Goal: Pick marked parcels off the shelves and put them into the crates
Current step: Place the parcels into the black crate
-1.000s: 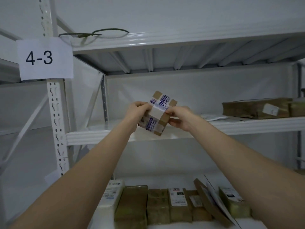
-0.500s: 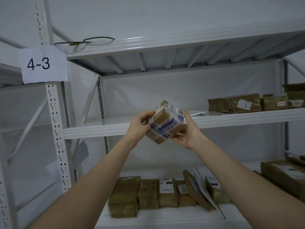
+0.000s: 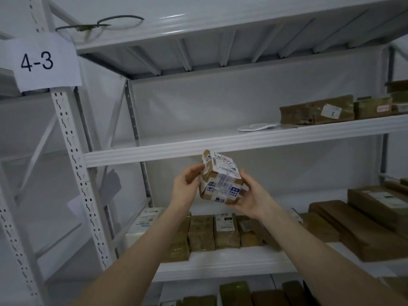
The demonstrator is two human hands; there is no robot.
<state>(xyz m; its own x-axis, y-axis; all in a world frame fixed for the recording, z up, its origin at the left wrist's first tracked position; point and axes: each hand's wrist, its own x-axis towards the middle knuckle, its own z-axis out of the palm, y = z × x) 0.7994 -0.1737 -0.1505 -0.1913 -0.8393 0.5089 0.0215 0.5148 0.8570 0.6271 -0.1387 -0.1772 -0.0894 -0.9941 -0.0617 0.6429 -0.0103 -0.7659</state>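
A small brown cardboard parcel (image 3: 220, 178), wrapped in clear tape with blue-printed labels, is held in the air in front of the white shelving, just below the middle shelf edge (image 3: 198, 149). My left hand (image 3: 186, 184) grips its left side with thumb and fingertips. My right hand (image 3: 251, 195) cups its lower right corner from beneath, fingers curled round it. The parcel is tilted, one labelled face turned up toward me.
A paper sign "4-3" (image 3: 44, 62) hangs on the perforated upright (image 3: 75, 164). Brown parcels (image 3: 315, 110) lie at the right of the middle shelf beside a flat white mailer (image 3: 256, 127). The lower shelf holds a row of parcels (image 3: 214, 233) and long cartons (image 3: 357, 228).
Both hands have drawn the parcel down and off the middle shelf, and turned it so another labelled face shows. The view has shifted, so more of the lower shelves appears.
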